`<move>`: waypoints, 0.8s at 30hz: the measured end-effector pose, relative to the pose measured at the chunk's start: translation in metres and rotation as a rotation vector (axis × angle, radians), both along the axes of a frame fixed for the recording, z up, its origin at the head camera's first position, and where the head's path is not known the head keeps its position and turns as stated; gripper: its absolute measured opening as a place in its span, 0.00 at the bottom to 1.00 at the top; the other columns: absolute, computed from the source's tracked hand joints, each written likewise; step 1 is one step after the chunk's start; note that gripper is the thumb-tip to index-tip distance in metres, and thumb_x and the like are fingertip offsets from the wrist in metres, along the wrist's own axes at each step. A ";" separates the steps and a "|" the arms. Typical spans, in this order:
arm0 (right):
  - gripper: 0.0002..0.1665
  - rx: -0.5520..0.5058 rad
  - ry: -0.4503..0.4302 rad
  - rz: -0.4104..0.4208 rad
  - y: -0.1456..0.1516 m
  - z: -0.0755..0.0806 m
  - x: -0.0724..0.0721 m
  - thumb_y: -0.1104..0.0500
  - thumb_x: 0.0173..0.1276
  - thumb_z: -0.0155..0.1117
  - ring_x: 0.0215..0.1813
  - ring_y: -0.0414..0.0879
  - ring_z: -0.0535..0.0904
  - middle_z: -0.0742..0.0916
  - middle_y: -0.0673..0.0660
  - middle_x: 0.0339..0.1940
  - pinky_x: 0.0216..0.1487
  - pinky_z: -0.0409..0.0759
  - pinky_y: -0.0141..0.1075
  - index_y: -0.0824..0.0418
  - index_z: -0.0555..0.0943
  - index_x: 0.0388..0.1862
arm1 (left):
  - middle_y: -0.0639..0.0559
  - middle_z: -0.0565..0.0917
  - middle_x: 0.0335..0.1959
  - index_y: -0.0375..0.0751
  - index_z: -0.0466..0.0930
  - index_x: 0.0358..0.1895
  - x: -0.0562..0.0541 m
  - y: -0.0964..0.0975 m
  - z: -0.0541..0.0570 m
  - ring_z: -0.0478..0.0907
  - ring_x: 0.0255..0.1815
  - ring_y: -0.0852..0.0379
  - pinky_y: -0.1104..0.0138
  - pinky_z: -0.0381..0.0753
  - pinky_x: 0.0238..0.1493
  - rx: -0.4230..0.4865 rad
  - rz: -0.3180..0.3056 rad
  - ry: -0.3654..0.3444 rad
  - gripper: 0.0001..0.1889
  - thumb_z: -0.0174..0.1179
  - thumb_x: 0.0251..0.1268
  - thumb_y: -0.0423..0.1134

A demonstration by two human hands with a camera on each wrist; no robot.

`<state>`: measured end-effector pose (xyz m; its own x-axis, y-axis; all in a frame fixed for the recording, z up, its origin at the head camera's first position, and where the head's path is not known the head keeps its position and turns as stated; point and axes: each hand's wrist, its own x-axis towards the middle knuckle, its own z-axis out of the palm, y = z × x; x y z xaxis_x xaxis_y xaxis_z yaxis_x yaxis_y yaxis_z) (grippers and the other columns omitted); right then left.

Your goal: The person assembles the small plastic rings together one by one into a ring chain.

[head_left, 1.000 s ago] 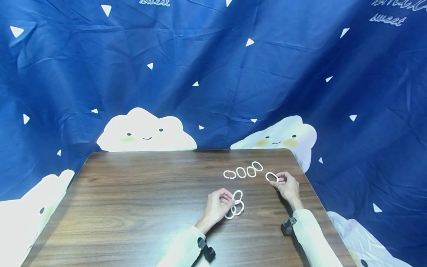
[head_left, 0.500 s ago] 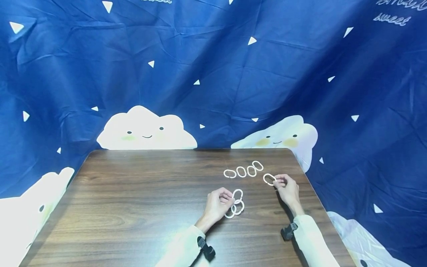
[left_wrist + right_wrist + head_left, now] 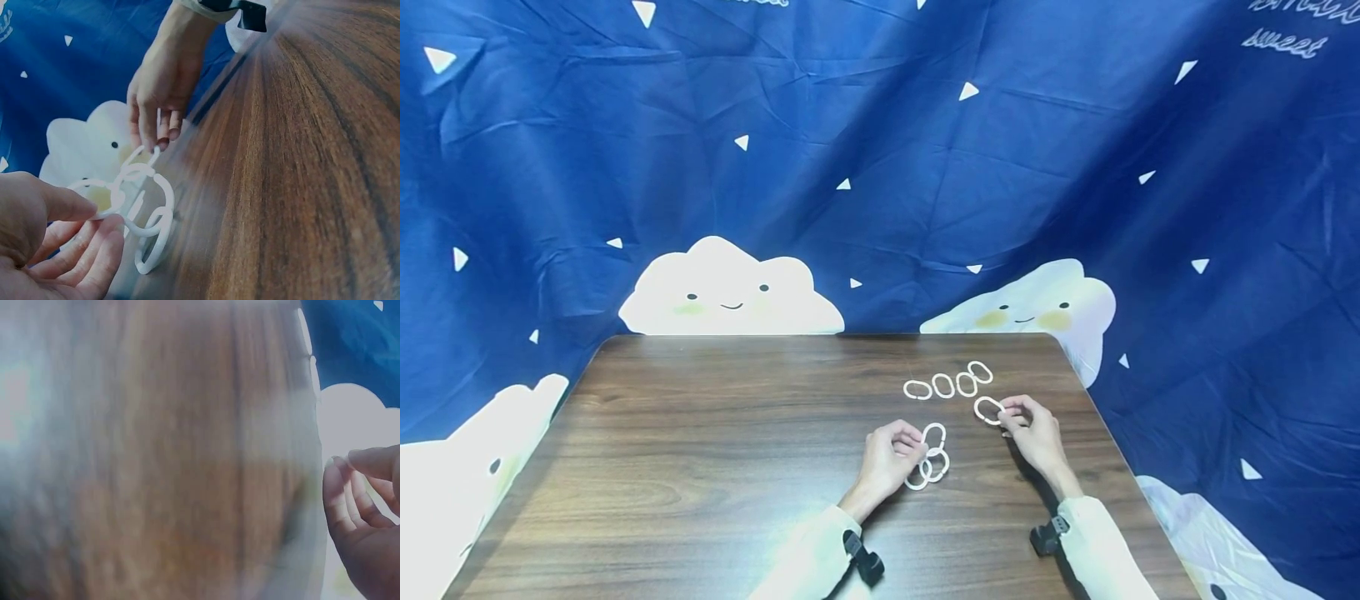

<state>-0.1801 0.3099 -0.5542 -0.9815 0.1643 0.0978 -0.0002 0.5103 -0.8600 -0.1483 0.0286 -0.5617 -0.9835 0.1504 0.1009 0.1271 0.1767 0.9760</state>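
Observation:
In the head view my left hand (image 3: pixel 887 457) pinches a white plastic chain link (image 3: pixel 936 425) between thumb and fingertips. Two more white links (image 3: pixel 947 467) are joined below it; the left wrist view shows them hooked through one another as a short chain (image 3: pixel 170 194). Over to the right, my right hand (image 3: pixel 1033 429) pinches a single white oval link (image 3: pixel 977 409) at its right end, a small gap in its loop. This link is apart from the chain, up and to its right. In the right wrist view the right hand (image 3: pixel 369 512) shows at the edge, its link hardly visible.
Several loose white links (image 3: pixel 943 375) lie in a slanting row on the brown wooden table (image 3: pixel 715 450), just beyond the right hand's link. The two rightmost overlap in this view. A blue curtain (image 3: pixel 880 167) with clouds and triangles hangs behind the table's far edge.
My right hand has moved left and slightly nearer with its link, closer to the chain. The left hand and its chain have stayed in place.

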 end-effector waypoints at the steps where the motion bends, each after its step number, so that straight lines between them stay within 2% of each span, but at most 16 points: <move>1: 0.11 0.004 0.005 0.005 -0.002 0.001 0.001 0.66 0.72 0.68 0.36 0.34 0.87 0.90 0.68 0.44 0.38 0.89 0.28 0.68 0.83 0.51 | 0.42 0.91 0.30 0.37 0.86 0.35 0.000 0.000 0.000 0.86 0.27 0.62 0.77 0.83 0.30 0.006 0.002 -0.001 0.04 0.71 0.58 0.28; 6: 0.11 0.005 0.024 0.040 -0.010 0.005 0.007 0.65 0.71 0.69 0.35 0.36 0.87 0.90 0.66 0.42 0.37 0.88 0.30 0.66 0.84 0.50 | 0.41 0.91 0.30 0.37 0.86 0.35 0.000 0.000 0.000 0.86 0.27 0.64 0.77 0.83 0.30 0.022 0.010 0.000 0.03 0.70 0.58 0.28; 12: 0.12 -0.034 0.030 0.077 -0.019 0.013 0.013 0.67 0.71 0.69 0.36 0.42 0.89 0.89 0.68 0.43 0.37 0.89 0.32 0.69 0.83 0.52 | 0.43 0.91 0.30 0.39 0.87 0.36 0.000 0.000 -0.002 0.85 0.26 0.67 0.76 0.85 0.31 0.001 0.008 0.009 0.04 0.70 0.59 0.29; 17: 0.12 -0.048 0.031 0.097 -0.033 0.035 0.025 0.70 0.70 0.67 0.37 0.52 0.90 0.88 0.72 0.42 0.38 0.90 0.35 0.74 0.82 0.51 | 0.45 0.92 0.31 0.40 0.88 0.37 0.001 0.000 -0.001 0.85 0.27 0.68 0.76 0.84 0.31 -0.014 0.007 -0.009 0.04 0.71 0.60 0.32; 20: 0.12 -0.048 0.037 0.108 -0.039 0.045 0.031 0.72 0.70 0.67 0.38 0.53 0.90 0.88 0.74 0.42 0.39 0.91 0.38 0.76 0.82 0.50 | 0.45 0.92 0.32 0.40 0.88 0.38 0.001 0.000 -0.001 0.85 0.27 0.68 0.76 0.85 0.31 -0.015 0.009 -0.006 0.04 0.71 0.60 0.32; 24: 0.12 -0.072 0.054 0.112 -0.039 0.040 0.031 0.72 0.69 0.67 0.37 0.50 0.90 0.88 0.74 0.42 0.40 0.91 0.39 0.76 0.82 0.50 | 0.45 0.92 0.31 0.38 0.88 0.38 0.001 0.001 -0.001 0.85 0.26 0.67 0.76 0.85 0.31 -0.009 0.012 0.006 0.05 0.71 0.60 0.31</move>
<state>-0.1491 0.2707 -0.5144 -0.9877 0.0629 0.1432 -0.1011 0.4418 -0.8914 -0.1475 0.0297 -0.5625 -0.9846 0.1395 0.1055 0.1308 0.1868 0.9736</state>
